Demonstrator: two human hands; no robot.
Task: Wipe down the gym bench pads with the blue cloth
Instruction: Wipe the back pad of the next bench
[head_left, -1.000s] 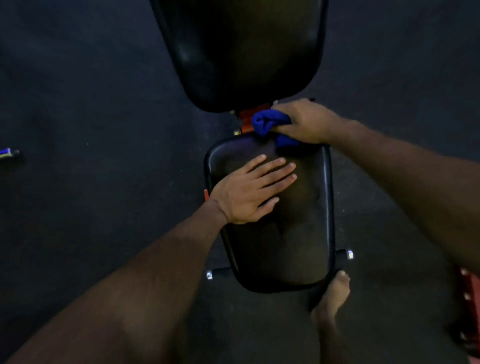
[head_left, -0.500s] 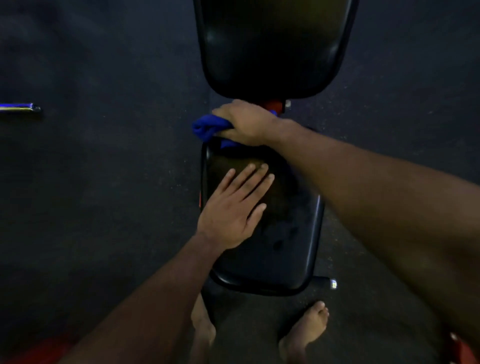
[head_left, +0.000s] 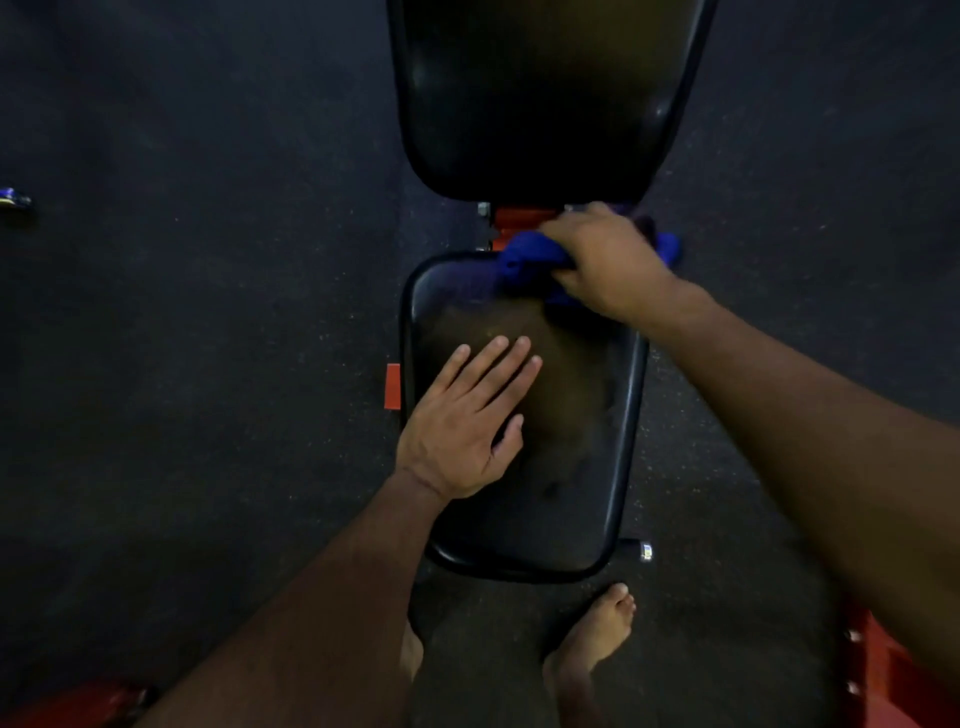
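With the right hand (head_left: 602, 260) bunching the blue cloth (head_left: 524, 257) in curled fingers at the seat pad's (head_left: 571, 467) far edge, sweep it toward you in overlapping strokes (left hand (head_left: 462, 421), fingers spread flat, steadies the pad).

The left hand (head_left: 462, 426) lies flat on the near seat pad (head_left: 566, 467), toward its left side. Ahead of it and to its right, the right hand (head_left: 602, 260) grips the cloth (head_left: 524, 257) at the pad's far edge. Beyond the right hand comes the frame (head_left: 519, 215) in the gap, then the back pad (head_left: 545, 93). Two bare feet (head_left: 592, 639) stand on the floor (head_left: 208, 364) behind the left hand, just past the seat pad's near end.
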